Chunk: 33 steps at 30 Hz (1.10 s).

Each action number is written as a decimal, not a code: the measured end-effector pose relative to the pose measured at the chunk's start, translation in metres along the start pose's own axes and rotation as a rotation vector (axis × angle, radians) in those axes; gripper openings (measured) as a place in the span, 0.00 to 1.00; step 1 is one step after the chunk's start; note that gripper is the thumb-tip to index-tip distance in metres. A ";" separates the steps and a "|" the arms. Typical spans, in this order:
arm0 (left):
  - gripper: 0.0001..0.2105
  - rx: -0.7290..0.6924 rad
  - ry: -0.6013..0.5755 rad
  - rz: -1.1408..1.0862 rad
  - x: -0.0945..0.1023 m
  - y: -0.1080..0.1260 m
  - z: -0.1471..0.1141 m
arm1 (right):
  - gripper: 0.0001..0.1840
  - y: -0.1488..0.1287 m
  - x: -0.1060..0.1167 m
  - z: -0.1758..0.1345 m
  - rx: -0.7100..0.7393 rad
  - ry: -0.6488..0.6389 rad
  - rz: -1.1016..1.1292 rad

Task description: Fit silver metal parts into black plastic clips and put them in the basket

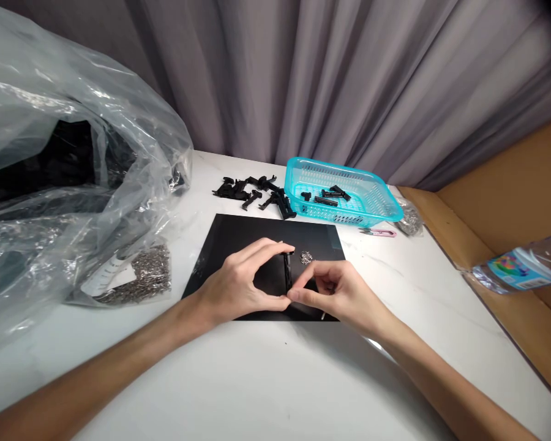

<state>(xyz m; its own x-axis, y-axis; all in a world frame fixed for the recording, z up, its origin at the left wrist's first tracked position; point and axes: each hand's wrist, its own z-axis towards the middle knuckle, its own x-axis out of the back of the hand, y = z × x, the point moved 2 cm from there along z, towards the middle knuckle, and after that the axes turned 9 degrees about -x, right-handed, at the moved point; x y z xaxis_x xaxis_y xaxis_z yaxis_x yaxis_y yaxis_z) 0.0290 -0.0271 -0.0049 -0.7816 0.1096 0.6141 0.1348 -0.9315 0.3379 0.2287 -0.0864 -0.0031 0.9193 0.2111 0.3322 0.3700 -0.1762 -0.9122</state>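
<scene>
Over a black mat (pixel 229 245), my left hand (pixel 243 275) grips a narrow black plastic part (pixel 287 272) by its two ends, thumb below and fingers above. The part stands upright in that grip. My right hand (pixel 333 288) is closed in a pinch at the part's lower end, its fingertips touching there beside my left thumb. Whatever the right fingertips may hold is too small or hidden to make out. Just beyond the right hand, a small heap of shiny metal pieces (pixel 306 257) lies on the mat.
Black plastic parts (pixel 257 193) are piled behind the mat. A turquoise basket (pixel 388 211) holds several more. Pink-handled snips (pixel 379 233) lie beside it. At left are a large clear plastic bag (pixel 156 122) and a bag of small metal pieces (pixel 142 275). A bottle (pixel 523 269) and cardboard box (pixel 509 165) stand right.
</scene>
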 end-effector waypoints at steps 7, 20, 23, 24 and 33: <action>0.29 0.084 -0.037 -0.053 -0.003 -0.004 0.002 | 0.23 -0.006 0.014 -0.001 0.059 -0.119 -0.059; 0.27 0.250 -0.194 -0.052 -0.002 -0.013 0.000 | 0.29 0.003 0.017 0.004 0.219 0.245 -0.233; 0.27 0.259 -0.204 -0.062 -0.003 -0.015 0.000 | 0.31 0.003 0.013 0.006 0.176 0.140 -0.094; 0.26 0.262 -0.205 -0.064 -0.003 -0.016 0.000 | 0.30 0.003 0.011 0.007 0.173 0.090 -0.020; 0.27 0.308 -0.200 -0.043 -0.005 -0.018 -0.001 | 0.22 0.023 -0.009 0.019 0.193 -0.051 0.415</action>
<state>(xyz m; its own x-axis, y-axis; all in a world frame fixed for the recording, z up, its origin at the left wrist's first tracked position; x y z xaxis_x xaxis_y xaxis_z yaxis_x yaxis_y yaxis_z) 0.0293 -0.0117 -0.0147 -0.6601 0.2403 0.7117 0.3052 -0.7799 0.5464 0.2264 -0.0738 -0.0315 0.9749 0.2082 -0.0788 -0.0645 -0.0744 -0.9951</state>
